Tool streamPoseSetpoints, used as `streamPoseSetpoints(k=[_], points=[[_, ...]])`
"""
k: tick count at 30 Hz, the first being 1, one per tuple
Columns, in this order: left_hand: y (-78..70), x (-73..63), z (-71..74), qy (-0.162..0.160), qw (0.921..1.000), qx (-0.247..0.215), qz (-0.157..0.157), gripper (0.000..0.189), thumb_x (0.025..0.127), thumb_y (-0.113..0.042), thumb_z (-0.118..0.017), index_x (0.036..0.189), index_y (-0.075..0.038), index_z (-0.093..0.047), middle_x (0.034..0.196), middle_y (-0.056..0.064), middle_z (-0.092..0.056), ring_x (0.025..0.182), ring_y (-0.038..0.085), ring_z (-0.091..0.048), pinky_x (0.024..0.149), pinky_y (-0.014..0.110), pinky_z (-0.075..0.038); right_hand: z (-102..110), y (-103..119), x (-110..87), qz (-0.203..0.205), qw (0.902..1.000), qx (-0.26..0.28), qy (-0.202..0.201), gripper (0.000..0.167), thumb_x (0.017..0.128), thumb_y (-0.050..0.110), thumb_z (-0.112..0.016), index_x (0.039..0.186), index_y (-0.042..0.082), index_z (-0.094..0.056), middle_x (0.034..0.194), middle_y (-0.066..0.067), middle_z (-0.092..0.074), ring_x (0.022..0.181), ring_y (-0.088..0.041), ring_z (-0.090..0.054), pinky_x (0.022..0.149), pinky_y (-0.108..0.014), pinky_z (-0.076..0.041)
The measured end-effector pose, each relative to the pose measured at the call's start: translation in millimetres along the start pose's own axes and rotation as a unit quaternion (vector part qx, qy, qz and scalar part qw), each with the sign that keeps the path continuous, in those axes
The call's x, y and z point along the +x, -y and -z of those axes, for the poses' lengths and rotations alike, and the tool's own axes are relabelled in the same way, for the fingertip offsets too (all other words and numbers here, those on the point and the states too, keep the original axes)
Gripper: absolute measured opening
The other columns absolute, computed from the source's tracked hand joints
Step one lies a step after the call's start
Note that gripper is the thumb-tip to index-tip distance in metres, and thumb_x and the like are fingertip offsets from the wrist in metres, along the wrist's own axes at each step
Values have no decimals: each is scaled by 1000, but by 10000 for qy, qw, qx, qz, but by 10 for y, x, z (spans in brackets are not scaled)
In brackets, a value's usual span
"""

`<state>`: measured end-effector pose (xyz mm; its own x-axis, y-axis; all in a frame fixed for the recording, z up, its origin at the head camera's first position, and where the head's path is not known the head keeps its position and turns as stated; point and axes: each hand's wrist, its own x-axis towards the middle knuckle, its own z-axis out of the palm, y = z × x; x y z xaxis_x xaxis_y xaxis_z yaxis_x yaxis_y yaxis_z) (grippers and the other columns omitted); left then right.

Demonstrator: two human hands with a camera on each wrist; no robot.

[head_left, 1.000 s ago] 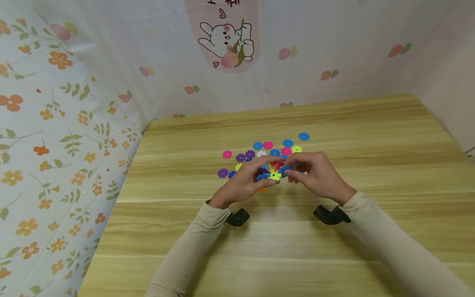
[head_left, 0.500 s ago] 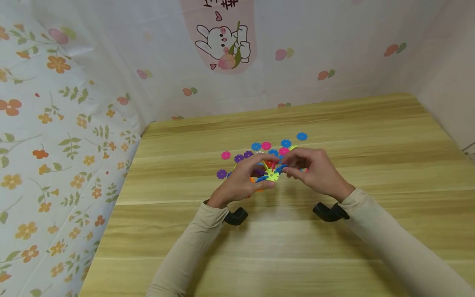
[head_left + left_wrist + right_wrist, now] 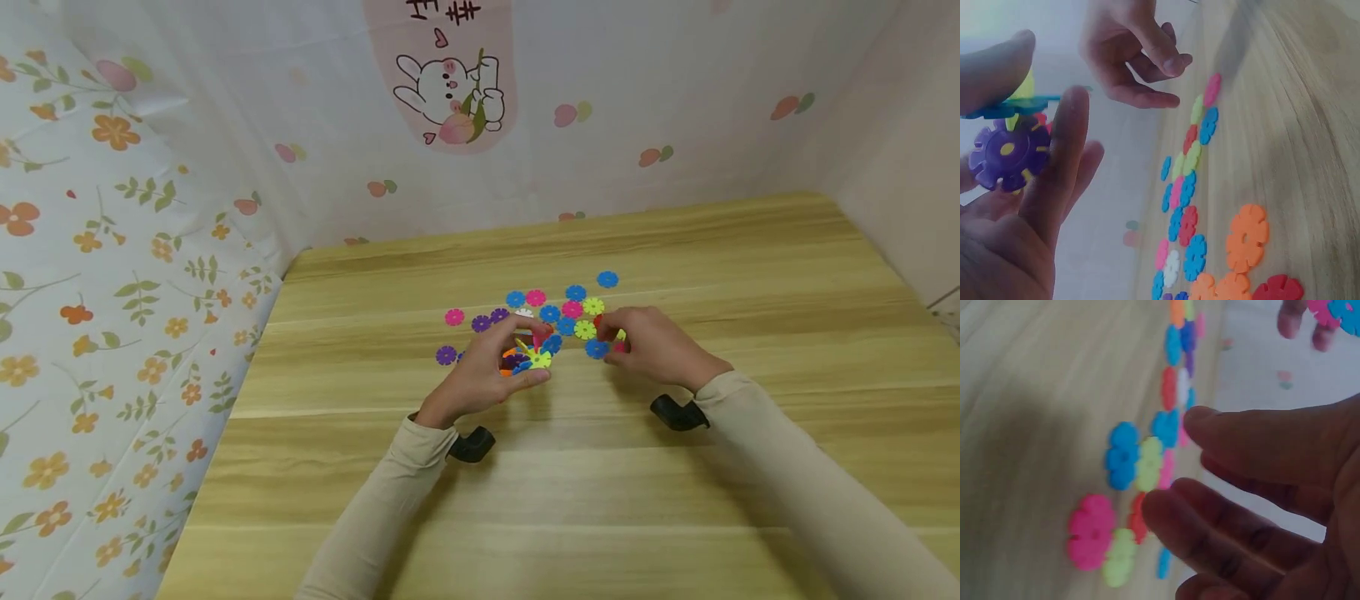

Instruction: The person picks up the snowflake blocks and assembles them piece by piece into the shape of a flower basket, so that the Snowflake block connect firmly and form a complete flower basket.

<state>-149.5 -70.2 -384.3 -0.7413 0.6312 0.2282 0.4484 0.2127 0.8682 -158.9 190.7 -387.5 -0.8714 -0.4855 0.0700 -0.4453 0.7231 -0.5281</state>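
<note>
My left hand (image 3: 480,371) holds a small cluster of interlocking notched plastic discs, with a yellow-green disc (image 3: 538,358) toward me. In the left wrist view a purple disc (image 3: 990,149) and a blue disc (image 3: 1022,107), seen nearly edge-on, lie between thumb and fingers. Part of the cluster is hidden by the hand. My right hand (image 3: 660,346) hovers over the right end of the loose discs, thumb and fingers apart, nothing between them. Nearest to it are a pink disc (image 3: 1091,531), a yellow-green disc (image 3: 1119,557) and a blue disc (image 3: 1122,456).
Loose discs in several colours spread across the wooden table (image 3: 600,500), among them a purple disc (image 3: 446,356) at left and a blue disc (image 3: 607,279) at the back. Orange discs (image 3: 1247,237) lie near the left hand. A printed cloth (image 3: 315,100) hangs behind.
My right hand has let go of a blue disc at the cluster and moved right, over the loose discs. The left hand keeps the cluster and has shifted slightly left.
</note>
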Motion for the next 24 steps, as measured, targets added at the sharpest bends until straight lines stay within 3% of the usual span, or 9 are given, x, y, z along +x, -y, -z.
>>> streamPoseSetpoints(k=[6,13,20,24], points=[[10,14,-19,21,10000,-39,-51,40,84,-18,-70,117,-12,-48,121,-3,-53,110,14,-50,92,31,-43,-116,-88,80,-116,9985,-529,-59,21,73,8,-77,90,1,-65,86,-8,-64,77,-24,-58,69,-40,-49],[9,14,-43,58,9976,621,-288,43,88,-19,-65,130,-20,-53,122,-8,-48,111,8,-45,91,30,-41,-248,-71,176,-414,9930,-1108,47,26,73,13,-78,92,2,-65,86,-9,-61,76,-23,-57,66,-40,-51],[-12,-13,-46,165,9968,772,-131,44,89,-26,-64,131,-26,-51,119,-6,-45,112,8,-41,92,32,-40,-262,-52,192,-628,9956,-688,65,27,71,7,-79,93,2,-66,85,-9,-60,78,-24,-55,69,-40,-49],[-16,-35,-38,192,9964,821,-23,47,89,-28,-63,133,-27,-47,123,-6,-42,116,9,-39,94,35,-39,-265,-57,196,-470,9979,-423,114,18,72,3,-77,88,3,-68,81,-6,-58,75,-22,-53,68,-37,-48]])
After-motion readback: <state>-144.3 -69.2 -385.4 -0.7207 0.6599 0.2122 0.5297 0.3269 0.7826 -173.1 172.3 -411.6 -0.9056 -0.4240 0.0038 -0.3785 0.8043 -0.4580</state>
